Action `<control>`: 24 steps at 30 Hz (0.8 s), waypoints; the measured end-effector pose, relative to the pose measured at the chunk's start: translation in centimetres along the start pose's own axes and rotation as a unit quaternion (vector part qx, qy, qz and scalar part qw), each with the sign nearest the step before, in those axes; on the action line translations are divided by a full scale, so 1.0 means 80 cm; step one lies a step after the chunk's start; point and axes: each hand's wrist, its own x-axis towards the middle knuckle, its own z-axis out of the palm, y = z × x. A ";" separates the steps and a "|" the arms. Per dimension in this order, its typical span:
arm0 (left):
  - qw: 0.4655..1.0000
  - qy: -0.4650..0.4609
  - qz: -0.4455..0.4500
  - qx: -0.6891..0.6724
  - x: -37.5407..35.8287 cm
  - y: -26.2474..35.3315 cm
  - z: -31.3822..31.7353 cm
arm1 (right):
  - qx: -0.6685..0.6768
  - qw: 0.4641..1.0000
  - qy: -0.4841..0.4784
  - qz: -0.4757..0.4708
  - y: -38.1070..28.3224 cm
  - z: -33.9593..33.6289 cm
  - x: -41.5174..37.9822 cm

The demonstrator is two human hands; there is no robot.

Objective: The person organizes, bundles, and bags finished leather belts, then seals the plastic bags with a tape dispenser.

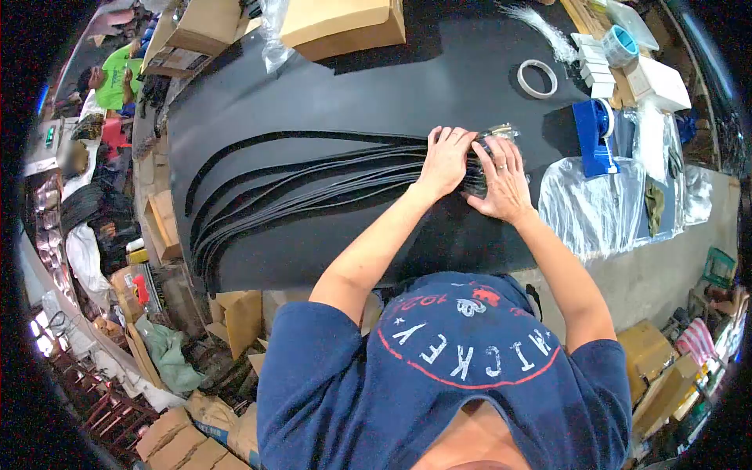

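A bundle of long black straps (pixel 313 176) lies across the dark tabletop, fanning out and curving down over the left edge. Shiny metal-looking pieces (pixel 505 131) show at the bundle's right end, where something glints like clear plastic. My left hand (pixel 445 163) presses over the straps just short of that end, its fingers bent around them. Beside it, my right hand (pixel 504 180) is cupped over the end itself, thumb on the near side and fingers on the far side. The two hands nearly touch. What lies under my palms is hidden.
A blue tape dispenser (pixel 593 137) stands right of my hands, with clear plastic bags (pixel 591 207) in front. Farther back are a tape roll (pixel 537 79), small white boxes (pixel 594 66) and a cardboard box (pixel 345 27). A person in green (pixel 117 78) is at far left.
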 end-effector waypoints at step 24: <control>0.977 -0.064 0.008 0.203 -0.089 -0.073 -0.100 | -0.071 0.996 0.015 -0.055 0.000 -0.013 0.022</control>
